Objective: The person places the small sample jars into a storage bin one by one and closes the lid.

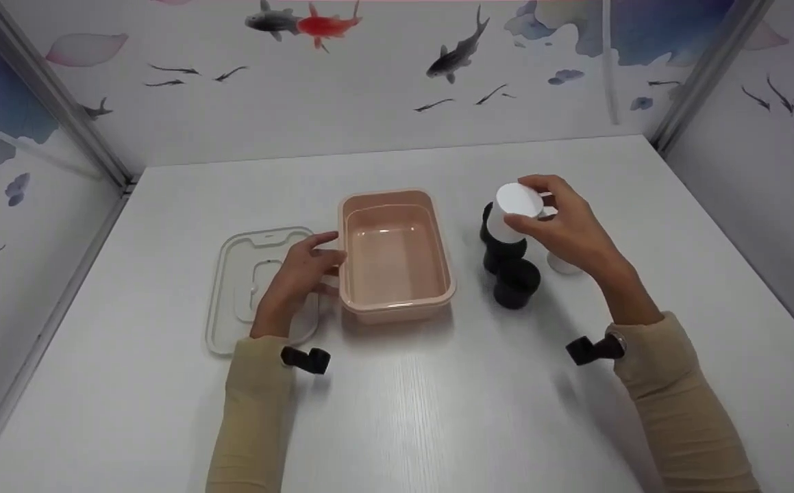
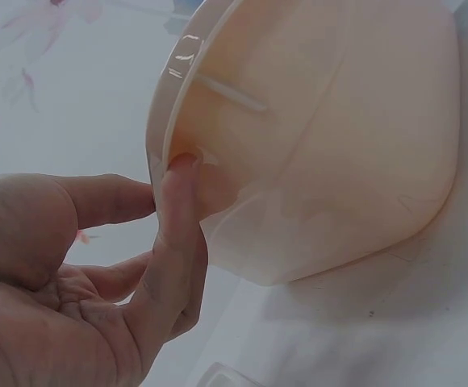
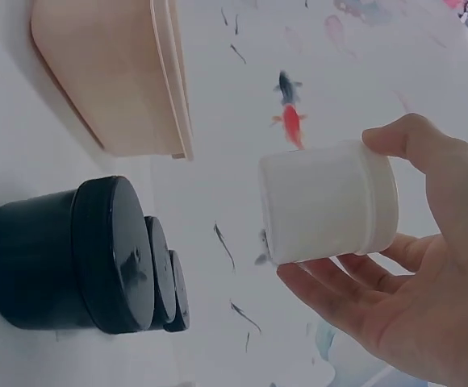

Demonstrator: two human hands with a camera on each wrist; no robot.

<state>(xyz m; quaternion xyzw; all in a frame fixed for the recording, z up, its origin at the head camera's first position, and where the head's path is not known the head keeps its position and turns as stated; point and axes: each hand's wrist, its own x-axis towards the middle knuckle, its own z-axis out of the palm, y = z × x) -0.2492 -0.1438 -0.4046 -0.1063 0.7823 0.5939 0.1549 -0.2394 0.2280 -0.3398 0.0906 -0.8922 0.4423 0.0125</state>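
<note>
My left hand (image 1: pixel 301 270) pinches the left rim of a pink plastic box (image 1: pixel 397 308). In the left wrist view its thumb and fingers are at the box's lip, one fingertip tucked under it. My right hand (image 1: pixel 568 222) holds a white lidded jar (image 3: pixel 323 201) up in the air, thumb at the lid end and fingers along the side. Just beneath and beside that jar stand three black lidded jars (image 1: pixel 516 283) in a row. A second white jar (image 1: pixel 564 265) is partly hidden under my right hand.
A pale translucent lid (image 1: pixel 229 294) lies flat on the white table (image 1: pixel 397 411), left of the box and partly under my left hand and wrist. Panels (image 1: pixel 369 103) painted with fish rise at the table's back and sides.
</note>
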